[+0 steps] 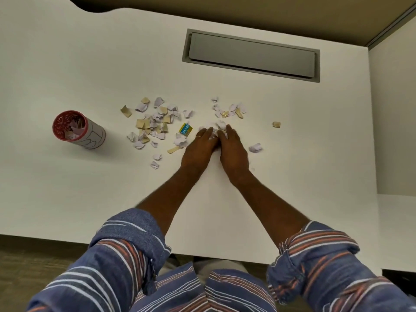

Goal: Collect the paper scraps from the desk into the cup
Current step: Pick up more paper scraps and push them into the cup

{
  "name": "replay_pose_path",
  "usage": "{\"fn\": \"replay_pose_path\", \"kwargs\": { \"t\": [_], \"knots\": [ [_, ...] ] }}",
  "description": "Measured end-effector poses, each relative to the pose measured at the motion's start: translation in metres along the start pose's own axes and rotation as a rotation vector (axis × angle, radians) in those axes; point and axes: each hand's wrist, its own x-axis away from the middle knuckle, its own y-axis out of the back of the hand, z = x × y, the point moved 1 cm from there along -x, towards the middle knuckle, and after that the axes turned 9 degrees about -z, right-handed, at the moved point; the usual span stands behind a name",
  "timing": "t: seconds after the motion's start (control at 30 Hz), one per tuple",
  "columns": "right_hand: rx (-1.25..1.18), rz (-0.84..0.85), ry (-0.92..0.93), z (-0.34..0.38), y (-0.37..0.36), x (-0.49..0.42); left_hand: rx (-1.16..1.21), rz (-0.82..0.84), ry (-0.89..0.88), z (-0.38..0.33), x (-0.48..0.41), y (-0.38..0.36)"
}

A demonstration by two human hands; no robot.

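Here, both hands lie low on the white table [225, 210], pressed side by side with their inner edges touching: the left hand [199, 149] and the right hand [233, 152] cup a small clump of pale scraps [216, 131] between them, white bits showing at the fingertips and in the seam where the hands meet. The fingers of each hand are held together and curve inward around that clump; whether any scrap is truly gripped cannot be told. A thin ring sits on one left finger. The main heap of paper scraps [155, 122], white, lilac and tan, spreads on the table to the left of the hands, with a few strays nearer the table's front edge. A smaller scatter [231, 110] lies just beyond the fingertips, a single lilac piece [255, 147] rests just right of the right hand, and one tan bit [276, 124] sits apart farther right. A little blue and yellow box [186, 129] lies just beside the left fingertips. The cup [78, 130], red-rimmed and white-sided with drawn lines, stands upright well to the left of the heap, already holding some scraps. A grey recessed panel [251, 55] is set into the far side of the table. Rolled striped sleeves [135, 239] cover both forearms near the elbows.
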Motion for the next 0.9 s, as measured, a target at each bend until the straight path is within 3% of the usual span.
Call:
{"fn": "replay_pose_path", "kwargs": {
  "t": [0.1,0.2,0.33,0.53,0.73,0.9],
  "knots": [
    [0.03,-0.027,0.161,-0.004,0.005,0.004,-0.014,-0.05,-0.098,0.003,0.001,0.004],
    [0.091,-0.11,0.254,-0.013,0.014,0.0,0.013,-0.069,-0.055,0.008,0.001,0.006],
    [0.002,-0.175,0.234,-0.011,0.025,-0.008,0.071,-0.157,-0.016,0.011,-0.003,0.016],
    [-0.177,-0.28,0.047,0.013,0.04,-0.014,0.33,-0.272,0.03,0.005,-0.007,0.05],
    [-0.308,-0.265,-0.209,0.03,0.047,-0.019,0.457,-0.296,0.089,0.012,-0.004,0.073],
    [-0.411,-0.261,-0.3,0.063,0.047,-0.022,0.589,-0.352,0.191,0.024,0.005,0.093]
  ]
}}
